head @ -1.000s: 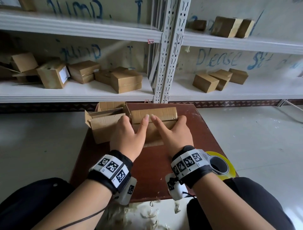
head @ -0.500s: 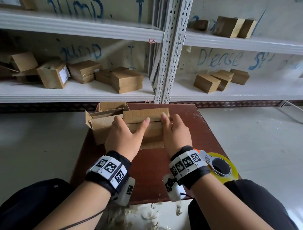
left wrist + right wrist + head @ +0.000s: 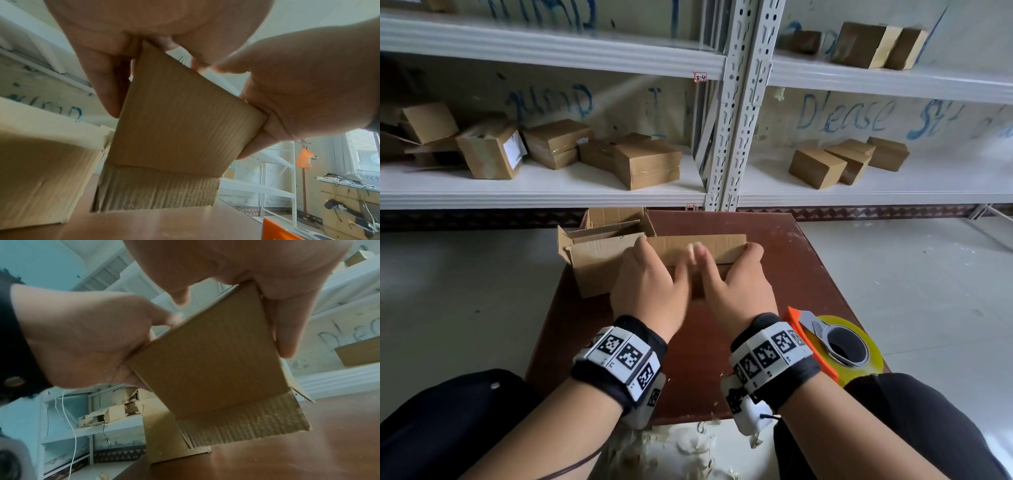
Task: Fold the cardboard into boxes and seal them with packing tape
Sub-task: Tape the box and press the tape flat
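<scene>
A small cardboard box (image 3: 717, 245) stands on the brown table (image 3: 801, 270), its far flap raised. My left hand (image 3: 650, 284) grips its left side and my right hand (image 3: 736, 287) grips its right side, thumbs meeting over the top. In the left wrist view my fingers (image 3: 107, 91) run down the box (image 3: 174, 129) wall, with the right hand (image 3: 298, 89) opposite. In the right wrist view my fingers (image 3: 287, 331) clasp the box (image 3: 216, 361) edge, and a bottom flap splays onto the table. A yellow packing tape roll in an orange dispenser (image 3: 839, 349) lies by my right wrist.
A second open cardboard box (image 3: 599, 263) sits at the table's far left, touching the held one. White metal shelves (image 3: 551, 192) behind the table carry several closed boxes. Paper scraps lie on the floor near my knees.
The box slid left, then back right. My thumbs, spread apart half a second ago, have come together over the top; the left thumb is blurred with motion.
</scene>
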